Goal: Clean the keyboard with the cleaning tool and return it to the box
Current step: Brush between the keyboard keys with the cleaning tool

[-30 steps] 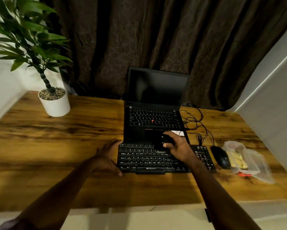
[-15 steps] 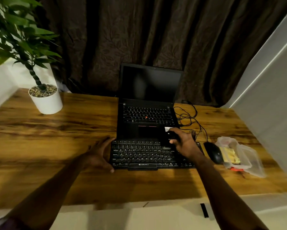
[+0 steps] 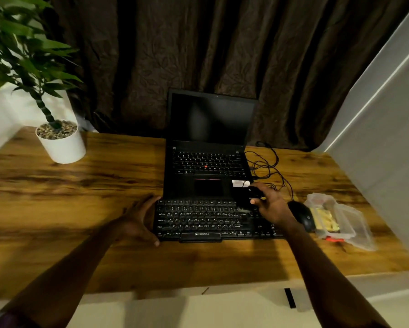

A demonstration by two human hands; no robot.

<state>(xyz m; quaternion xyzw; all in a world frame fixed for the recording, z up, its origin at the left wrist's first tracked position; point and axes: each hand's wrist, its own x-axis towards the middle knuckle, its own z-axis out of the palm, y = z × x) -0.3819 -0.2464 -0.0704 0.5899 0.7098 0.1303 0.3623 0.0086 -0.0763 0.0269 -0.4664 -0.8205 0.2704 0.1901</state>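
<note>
The right hand [image 3: 273,207] covers the right end of the keyboard [image 3: 205,220], and its grip hides most of the small dark cleaning tool [image 3: 254,192], whose shape is too dim to tell. The mouse [image 3: 301,215] blocks the near corner of the clear box [image 3: 338,218]; its contents are blurred. The plant [image 3: 21,55] is cut off at the top and left edges.

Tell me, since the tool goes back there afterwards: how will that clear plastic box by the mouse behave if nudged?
The clear plastic box looks thin-walled and nearly empty, so it is probably light and would likely slide on the smooth wooden desk. Its lid appears open, so it may flex or flop when lifted.
</note>
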